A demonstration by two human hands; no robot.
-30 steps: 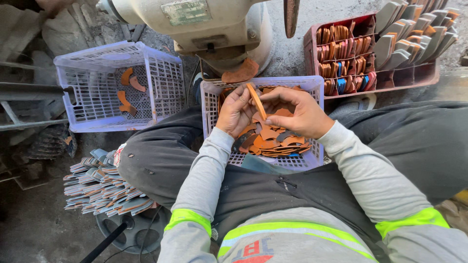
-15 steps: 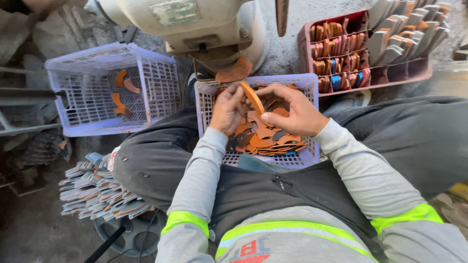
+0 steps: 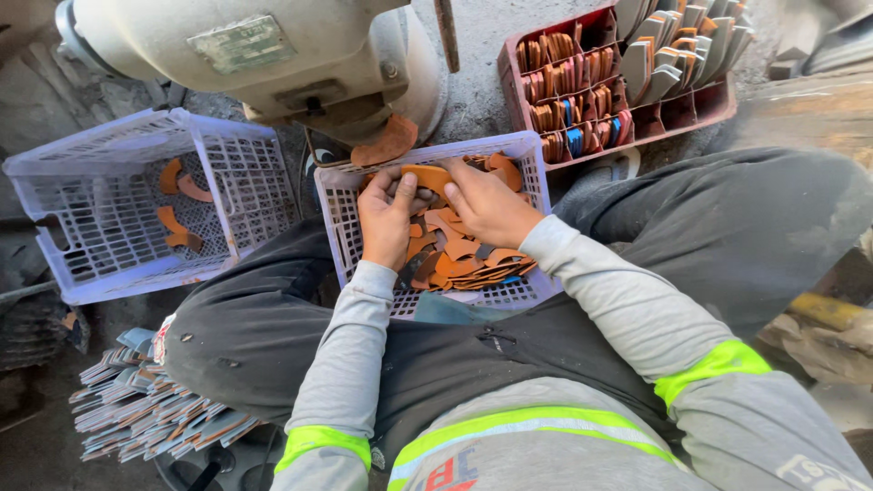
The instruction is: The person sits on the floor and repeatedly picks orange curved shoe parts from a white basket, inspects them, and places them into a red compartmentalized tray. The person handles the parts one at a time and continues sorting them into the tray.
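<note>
Both hands are down in a pale purple basket (image 3: 338,214) that sits on the person's lap. Between them they hold one orange-brown curved piece (image 3: 427,175) — flat, thin and bent like a slice of moon. The left hand (image 3: 386,221) has its thumb on top of the piece and its fingers curled under it. The right hand (image 3: 488,205) grips the other end with bent fingers. The piece is near the far edge of the basket, just above the heap.

The heap of brown pieces (image 3: 455,255) under the hands has the same curved shape. Some are orange and some are darker, and they lie all mixed up.

To the left, on the floor, stands a second pale purple basket (image 3: 68,264). It has only a few curved pieces (image 3: 177,205) in it, well apart from each other.

Past the lap basket is a big grey machine (image 3: 245,55), and one brown piece (image 3: 386,144) rests right under it. To the right is a dark red tray (image 3: 705,107) with many small boxes — they are packed with brown pieces and grey flat pieces standing on edge. Low on the left lies a stack of grey flat pieces (image 3: 150,409), fanned out on the floor.
</note>
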